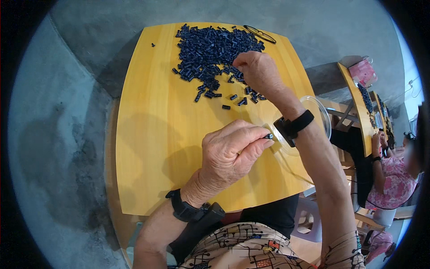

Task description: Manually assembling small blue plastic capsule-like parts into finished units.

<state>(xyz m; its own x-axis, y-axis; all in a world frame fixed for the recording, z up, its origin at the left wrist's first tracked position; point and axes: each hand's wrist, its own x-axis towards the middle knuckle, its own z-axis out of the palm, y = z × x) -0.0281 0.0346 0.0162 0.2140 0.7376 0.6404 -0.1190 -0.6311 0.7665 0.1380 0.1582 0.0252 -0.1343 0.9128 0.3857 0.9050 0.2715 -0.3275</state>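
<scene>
A heap of small dark blue cylindrical pieces (pixel 210 47) covers the far middle of the yellow table (pixel 148 134), with loose ones scattered along its near side. My left hand (pixel 233 148) is closed in a pinch over the middle of the table. Between its thumb and forefinger sits one small dark cylindrical piece (pixel 268 136), its end showing. Farther off, my right hand (pixel 261 74) reaches to the heap's right side with its fingers drawn together. Whatever those fingertips may hold is hidden. Both wrists wear black straps with a small device.
A round clear plastic container (pixel 328 119) stands at the table's right edge, partly behind my right forearm. Beside it lies a pale block (pixel 274 134). Black-framed glasses (pixel 260 34) rest at the far right. A person in pink (pixel 392 184) works at another table on the right.
</scene>
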